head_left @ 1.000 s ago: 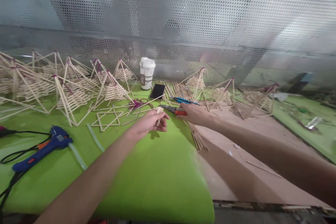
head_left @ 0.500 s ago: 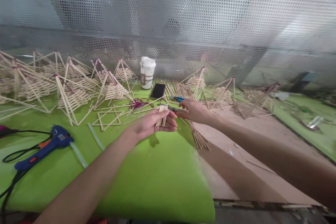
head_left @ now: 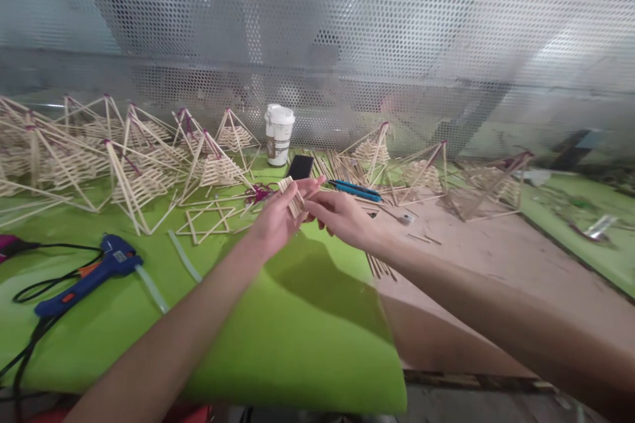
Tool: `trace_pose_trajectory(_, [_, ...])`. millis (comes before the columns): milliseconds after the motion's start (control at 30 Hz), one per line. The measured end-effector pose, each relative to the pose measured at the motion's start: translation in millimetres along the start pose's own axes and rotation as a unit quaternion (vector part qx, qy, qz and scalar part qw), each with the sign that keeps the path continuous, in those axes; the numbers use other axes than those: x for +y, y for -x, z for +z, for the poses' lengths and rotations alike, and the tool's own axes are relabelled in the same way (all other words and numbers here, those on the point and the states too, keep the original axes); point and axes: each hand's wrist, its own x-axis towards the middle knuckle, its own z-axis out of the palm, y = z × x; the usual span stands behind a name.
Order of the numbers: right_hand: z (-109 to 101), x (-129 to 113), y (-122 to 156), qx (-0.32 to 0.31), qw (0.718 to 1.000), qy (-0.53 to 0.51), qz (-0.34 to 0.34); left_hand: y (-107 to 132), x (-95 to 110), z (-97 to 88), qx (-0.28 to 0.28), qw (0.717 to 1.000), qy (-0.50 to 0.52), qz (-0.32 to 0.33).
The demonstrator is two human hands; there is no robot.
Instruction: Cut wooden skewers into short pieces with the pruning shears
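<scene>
My left hand (head_left: 278, 221) holds a small bundle of short wooden sticks (head_left: 292, 197), tilted, with the thumb pressed across it. My right hand (head_left: 342, 215) is close against the left one, its fingers bent together at the lower right end of the bundle. What lies between these fingertips is hidden. Just behind the right hand, a blue-handled cutting tool (head_left: 356, 190) that looks like pliers lies on the table. Loose sticks (head_left: 381, 267) are partly covered by my right wrist.
Several stick pyramids (head_left: 218, 168) stand at the back left, others at the back right. A lidded paper cup (head_left: 278, 135) and a black phone (head_left: 300, 166) are behind my hands. A blue glue gun (head_left: 94, 274) with cables lies left, near a flat stick frame (head_left: 206, 223). Perforated metal (head_left: 317, 33) rises behind.
My right hand has left the blue-handled tool, which now lies on the table, and has moved left to the bundle. My left hand has lifted slightly left, and the bundle is more tilted.
</scene>
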Motion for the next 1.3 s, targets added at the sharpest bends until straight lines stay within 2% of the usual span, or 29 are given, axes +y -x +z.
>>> trace_pose_trajectory(167, [5.4, -2.4, -13.1, -0.018, 0.999, 0.000, -0.039, 1.9, -2.7, 5.1, 0.016, 0.998, -0.065, -0.011])
trace_pose_trajectory(267, [1.4, -0.4, -16.3, -0.065, 0.997, 0.024, -0.045, 3.7, -5.2, 6.7, 0.008, 0.997, -0.073, -0.019])
trace_pose_trajectory(367, [-3.6, 1.2, -13.5, -0.125, 0.991, -0.007, -0.039, 6.7, -6.2, 7.7, -0.037, 0.997, -0.054, -0.029])
trace_pose_trajectory(500, [-13.6, -0.5, -1.0, -0.153, 0.986, -0.059, -0.028, 10.0, -6.5, 7.1, -0.103, 0.993, -0.031, -0.046])
trace_pose_trajectory(567, [-24.2, -1.1, 9.5, -0.167, 0.984, -0.058, -0.015, 11.6, -7.4, 7.0, -0.140, 0.988, -0.030, -0.061])
trace_pose_trajectory(633, [-38.4, 1.2, 22.6, -0.187, 0.981, -0.060, 0.001, 13.4, -10.4, 8.4, -0.153, 0.984, -0.032, -0.091])
trace_pose_trajectory(700, [-52.8, 7.4, 36.8, -0.180, 0.982, -0.049, 0.020, 15.1, -16.6, 11.8, -0.134, 0.982, -0.033, -0.127])
trace_pose_trajectory(800, [-64.6, 20.0, 55.0, -0.145, 0.987, -0.012, 0.071, 15.0, -30.0, 17.7, -0.076, 0.980, -0.056, -0.176])
trace_pose_trajectory(900, [-57.1, 28.3, 67.4, -0.136, 0.982, 0.051, 0.117, 10.6, -35.8, 20.3, -0.017, 0.972, -0.125, -0.199])
trace_pose_trajectory(967, [-44.1, 30.1, 75.6, -0.117, 0.979, 0.126, 0.107, 10.3, -27.0, 20.9, 0.027, 0.966, -0.214, -0.146])
trace_pose_trajectory(1000, [-37.1, 30.5, 80.5, -0.107, 0.977, 0.163, 0.092, 13.2, -18.7, 21.8, 0.044, 0.953, -0.280, -0.103])
trace_pose_trajectory(1033, [-30.7, 31.0, 86.1, -0.099, 0.974, 0.192, 0.073, 18.8, -8.8, 23.5, 0.063, 0.926, -0.369, -0.055])
trace_pose_trajectory(1067, [-25.7, 31.8, 92.2, -0.097, 0.971, 0.211, 0.057, 27.2, 1.6, 26.0, 0.048, 0.880, -0.472, -0.034])
trace_pose_trajectory(1133, [-21.3, 34.2, 104.2, -0.093, 0.967, 0.233, 0.041, 50.9, 17.9, 32.7, -0.029, 0.783, -0.620, -0.042])
trace_pose_trajectory(1200, [-24.2, 36.5, 113.0, -0.076, 0.964, 0.245, 0.070, 76.9, 22.3, 38.4, -0.032, 0.715, -0.699, -0.016])
trace_pose_trajectory(1233, [-27.4, 37.1, 115.3, -0.067, 0.963, 0.244, 0.090, 87.9, 19.5, 39.6, -0.033, 0.695, -0.718, -0.011])
trace_pose_trajectory(1300, [-34.0, 36.5, 115.9, -0.053, 0.967, 0.221, 0.117, 102.0, 7.4, 37.3, -0.037, 0.678, -0.734, -0.019])
